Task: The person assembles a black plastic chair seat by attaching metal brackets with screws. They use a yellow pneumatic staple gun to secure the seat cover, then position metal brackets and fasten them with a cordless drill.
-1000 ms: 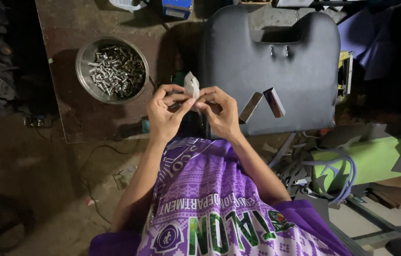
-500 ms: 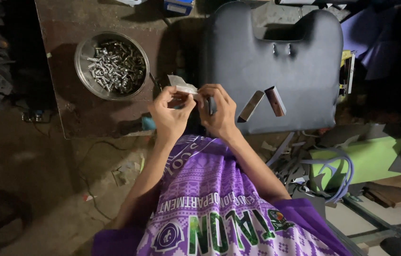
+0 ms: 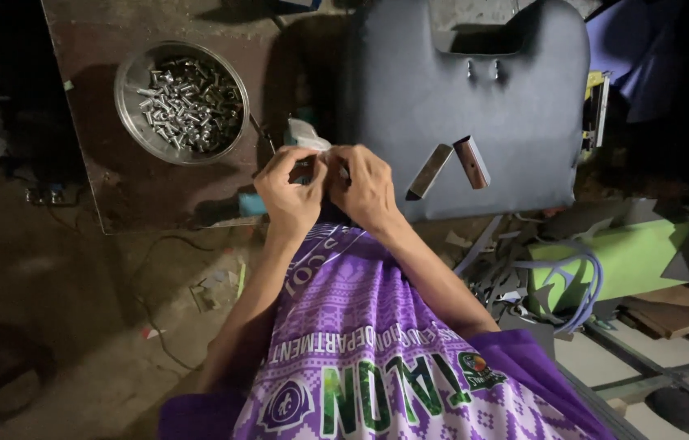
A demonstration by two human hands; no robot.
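Large grey moulded plastic panel [image 3: 475,122] lies flat, two short metal strips [image 3: 450,165] on it. Left of the panel, a round steel bowl of silver bolts [image 3: 181,102] sits untouched on the rusty brown counter [image 3: 140,195]. At the panel's near-left edge, left hand [image 3: 289,189] and right hand [image 3: 365,186] pinch together on a small white paper-like scrap [image 3: 305,133]; work judged unfinished

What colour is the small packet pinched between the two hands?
The small packet is white or pale, held by both hands; the head view shows it best.

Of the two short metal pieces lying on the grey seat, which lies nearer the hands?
The duller left piece, leaning right; the rust-brown one lies farther from the right hand.
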